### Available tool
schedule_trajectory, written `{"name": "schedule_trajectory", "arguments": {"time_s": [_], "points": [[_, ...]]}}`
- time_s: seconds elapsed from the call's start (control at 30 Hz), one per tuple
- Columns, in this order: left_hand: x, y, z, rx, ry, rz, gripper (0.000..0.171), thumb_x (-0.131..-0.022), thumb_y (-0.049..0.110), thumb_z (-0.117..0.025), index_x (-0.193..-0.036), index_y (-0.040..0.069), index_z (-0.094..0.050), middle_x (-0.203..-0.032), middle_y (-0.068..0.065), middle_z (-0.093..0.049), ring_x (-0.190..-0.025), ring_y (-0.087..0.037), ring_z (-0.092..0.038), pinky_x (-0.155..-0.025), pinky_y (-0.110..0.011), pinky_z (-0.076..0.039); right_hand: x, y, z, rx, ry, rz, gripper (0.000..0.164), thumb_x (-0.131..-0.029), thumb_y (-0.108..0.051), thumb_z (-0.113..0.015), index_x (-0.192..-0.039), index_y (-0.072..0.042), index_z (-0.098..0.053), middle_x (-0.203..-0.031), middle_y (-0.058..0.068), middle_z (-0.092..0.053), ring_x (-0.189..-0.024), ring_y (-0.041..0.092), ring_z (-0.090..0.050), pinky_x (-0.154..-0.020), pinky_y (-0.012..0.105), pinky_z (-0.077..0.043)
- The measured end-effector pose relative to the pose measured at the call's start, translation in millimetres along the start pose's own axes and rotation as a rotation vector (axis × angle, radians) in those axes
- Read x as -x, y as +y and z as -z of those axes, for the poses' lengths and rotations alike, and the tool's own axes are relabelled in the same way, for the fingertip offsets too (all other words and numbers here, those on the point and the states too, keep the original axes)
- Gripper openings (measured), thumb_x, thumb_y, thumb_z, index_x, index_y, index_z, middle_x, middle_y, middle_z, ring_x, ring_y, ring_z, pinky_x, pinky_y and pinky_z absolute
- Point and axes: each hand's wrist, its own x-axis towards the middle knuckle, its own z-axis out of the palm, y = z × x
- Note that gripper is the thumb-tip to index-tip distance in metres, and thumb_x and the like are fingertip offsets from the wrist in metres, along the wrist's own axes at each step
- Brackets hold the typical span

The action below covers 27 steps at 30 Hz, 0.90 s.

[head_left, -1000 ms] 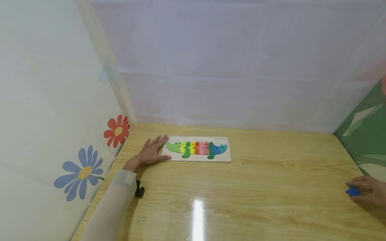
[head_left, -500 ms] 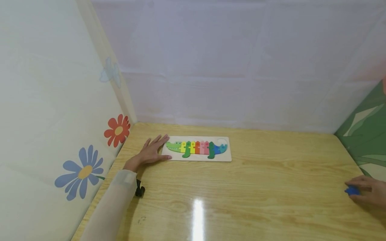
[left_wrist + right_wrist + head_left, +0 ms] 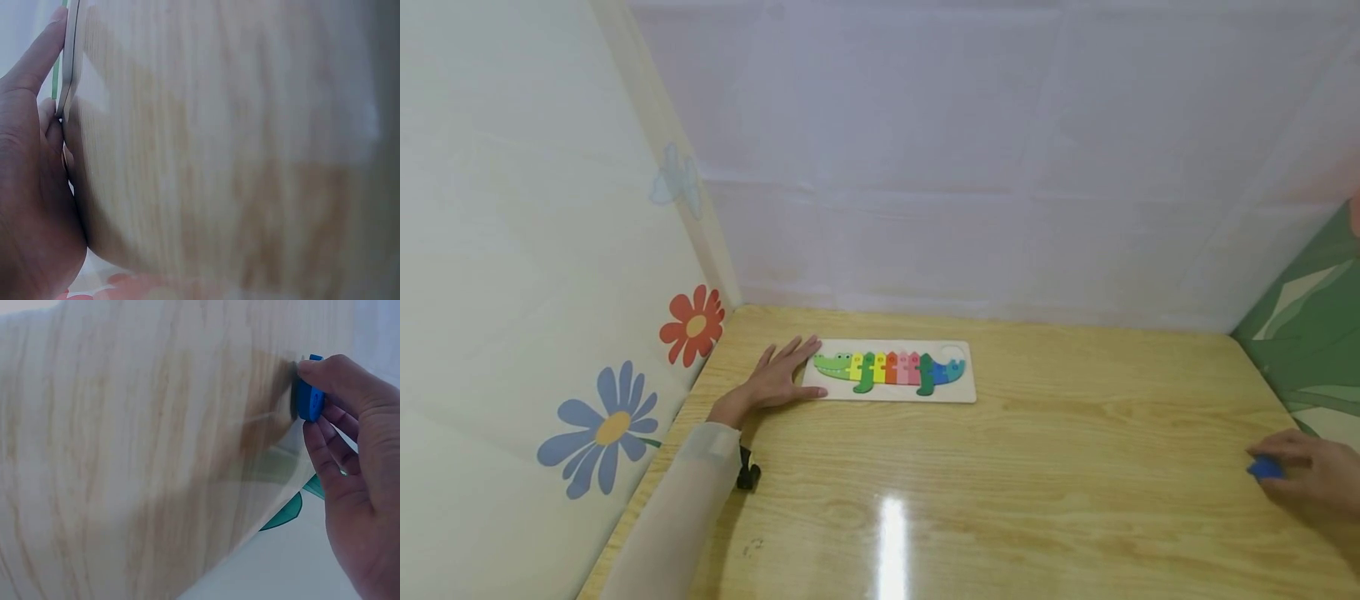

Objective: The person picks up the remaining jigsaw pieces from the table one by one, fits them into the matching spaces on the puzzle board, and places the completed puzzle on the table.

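A crocodile puzzle board (image 3: pixel 857 343) lies flat on the wooden table, filled with coloured pieces from a green head (image 3: pixel 832 365) to a blue tail section (image 3: pixel 953 370). A bare round outline (image 3: pixel 953 353) shows above that tail. My left hand (image 3: pixel 771 379) rests at the board's left end, fingers spread and fairly straight, with thumb and fingertips on its corners. At the far right of the table, my right hand (image 3: pixel 1315 473) pinches a small blue puzzle piece (image 3: pixel 310 399) between thumb and fingers. In the right wrist view the piece stands on edge close over the tabletop.
The wooden table (image 3: pixel 1037 483) stretches between the two hands. A pale cloth wall (image 3: pixel 925 167) rises behind it. Flower-printed cloth (image 3: pixel 613 429) stands along the left side, and green leaf-printed cloth (image 3: pixel 1315 333) along the right.
My right hand has shifted slightly left, carrying the blue puzzle piece with it. The left hand and the board look unmoved.
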Motion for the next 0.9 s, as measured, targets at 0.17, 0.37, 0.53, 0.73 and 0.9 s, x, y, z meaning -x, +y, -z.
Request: {"name": "schedule_trajectory", "arguments": {"time_s": [0.17, 0.37, 0.53, 0.73, 0.9], "points": [[-0.3, 0.4, 1.1, 0.001, -0.004, 0.007, 0.102, -0.093, 0.057, -0.074, -0.169, 0.009, -0.025, -0.176, -0.013, -0.020, -0.163, -0.041, -0.009, -0.126, -0.068, 0.002, -6.0, -2.0, 2.8, -0.047, 0.045, 0.054, 0.053, -0.044, -0.002, -0.100, -0.091, -0.002, -0.077, -0.093, -0.033, -0.055, -0.083, -0.023, -0.048, -0.068, -0.002, -0.036], [-1.9, -0.2, 0.7, -0.005, -0.001, 0.002, 0.102, -0.093, 0.058, -0.073, -0.169, 0.010, -0.025, -0.176, -0.013, -0.020, -0.163, -0.041, -0.010, -0.126, -0.068, 0.002, -14.9, -7.1, 9.3, -0.027, 0.022, 0.048, 0.054, -0.046, -0.009, -0.102, -0.095, -0.004, -0.079, -0.100, -0.043, -0.049, -0.086, -0.023, -0.046, -0.068, 0.003, -0.038], [-1.5, -0.3, 0.8, -0.004, 0.000, -0.003, 0.102, -0.093, 0.059, -0.073, -0.169, 0.010, -0.025, -0.176, -0.013, -0.020, -0.163, -0.041, -0.009, -0.126, -0.068, 0.002, -22.7, -11.3, 11.6, 0.021, 0.009, 0.072, 0.058, -0.047, -0.012, -0.102, -0.098, -0.001, -0.078, -0.097, -0.033, -0.057, -0.085, -0.019, -0.050, -0.066, 0.012, -0.045], [-0.6, -1.6, 0.1, -0.009, 0.003, -0.004, 0.103, -0.093, 0.060, -0.073, -0.169, 0.009, -0.026, -0.176, -0.013, -0.020, -0.163, -0.041, -0.010, -0.126, -0.068, 0.001, -29.1, -18.5, 12.6, 0.033, -0.034, 0.071, 0.059, -0.052, -0.008, -0.101, -0.103, 0.006, -0.076, -0.096, 0.011, -0.069, -0.078, -0.014, -0.057, -0.064, 0.020, -0.051], [0.4, -1.3, -0.4, -0.011, 0.001, 0.000, 0.104, -0.092, 0.061, -0.072, -0.169, 0.010, -0.026, -0.176, -0.013, -0.020, -0.163, -0.041, -0.010, -0.126, -0.068, 0.001, -36.1, -24.2, 11.7, 0.047, -0.044, 0.098, 0.056, -0.055, -0.009, -0.100, -0.103, 0.006, -0.077, -0.098, 0.013, -0.069, -0.085, -0.014, -0.055, -0.064, 0.023, -0.053]]}}
